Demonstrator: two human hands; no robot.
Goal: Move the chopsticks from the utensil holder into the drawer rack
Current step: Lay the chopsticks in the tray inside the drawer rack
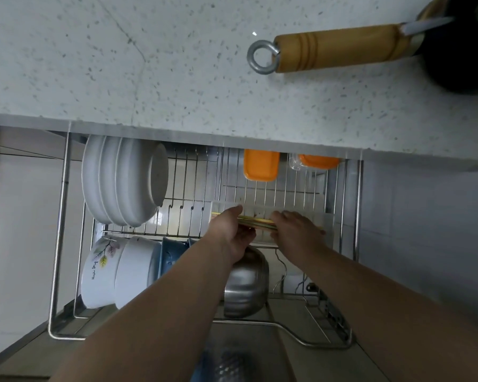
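Under the counter, the drawer rack holds white plates, bowls and a clear tray — the chopsticks lie across that tray between both hands. The left hand and right hand close their fingers narrowly on the bundle — one at each end.

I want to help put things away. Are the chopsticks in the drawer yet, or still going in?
Nearly there. Both hands, left hand and right hand, hold the bundle of yellowish chopsticks flat over the clear plastic tray in the pulled-out wire drawer rack. Left to do: let go. The utensil holder is out of view, so I can't tell if more remain.
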